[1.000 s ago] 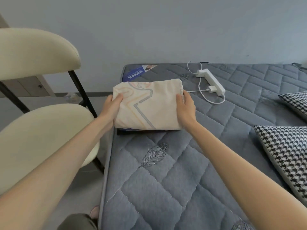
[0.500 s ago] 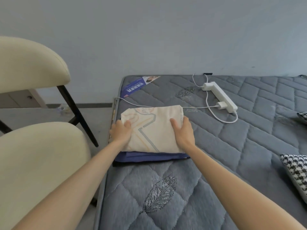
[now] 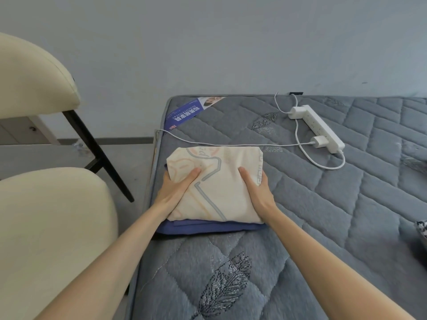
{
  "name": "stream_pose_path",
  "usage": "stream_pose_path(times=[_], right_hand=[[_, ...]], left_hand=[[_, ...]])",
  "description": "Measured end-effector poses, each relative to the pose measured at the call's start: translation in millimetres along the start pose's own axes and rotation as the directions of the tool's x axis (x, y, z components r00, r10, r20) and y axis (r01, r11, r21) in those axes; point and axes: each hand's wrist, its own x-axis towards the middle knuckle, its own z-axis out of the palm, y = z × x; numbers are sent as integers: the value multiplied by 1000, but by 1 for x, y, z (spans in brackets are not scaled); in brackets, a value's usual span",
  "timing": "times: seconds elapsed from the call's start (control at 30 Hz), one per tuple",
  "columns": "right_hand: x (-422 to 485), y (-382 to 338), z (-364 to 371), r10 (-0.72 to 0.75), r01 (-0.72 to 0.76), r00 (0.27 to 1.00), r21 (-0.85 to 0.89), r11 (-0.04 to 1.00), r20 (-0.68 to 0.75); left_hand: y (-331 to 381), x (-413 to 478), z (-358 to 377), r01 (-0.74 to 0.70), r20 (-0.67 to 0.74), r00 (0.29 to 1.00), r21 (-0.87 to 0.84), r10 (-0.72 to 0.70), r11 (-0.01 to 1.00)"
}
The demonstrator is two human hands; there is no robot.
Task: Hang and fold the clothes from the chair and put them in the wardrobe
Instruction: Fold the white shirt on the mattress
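Note:
A folded cream garment (image 3: 217, 181) with grey and orange lines lies on top of a folded blue garment (image 3: 208, 228), near the left edge of the grey quilted mattress (image 3: 323, 204). My left hand (image 3: 176, 189) holds the stack's left side and my right hand (image 3: 256, 189) holds its right side. Each thumb lies on top of the cream fabric, while the fingers are hidden along the stack's sides. The cream chair (image 3: 46, 227) stands on the left, its seat bare.
A white power strip (image 3: 316, 128) with a plugged charger and a white cable (image 3: 231, 144) lies just beyond the stack. A blue leaflet (image 3: 184, 114) sits at the mattress's far corner. A houndstooth pillow (image 3: 421, 228) shows at the right edge. The grey wall is behind.
My hands slid from the stack's far sides toward its near end, thumbs now on top. The stack sits lower and nearer in view, and more of the blue garment shows.

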Motion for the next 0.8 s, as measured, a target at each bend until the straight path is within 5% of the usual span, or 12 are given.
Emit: stream_pose_path(times=[0.5, 0.8], right_hand=[[-41, 5, -8, 23, -17, 996, -70, 997, 88], [-120, 51, -11, 168, -169, 981, 3, 986, 93]], left_hand=[[-14, -34, -21, 45, 225, 974, -118, -17, 992], [-58, -131, -39, 94, 161, 984, -134, -72, 986]])
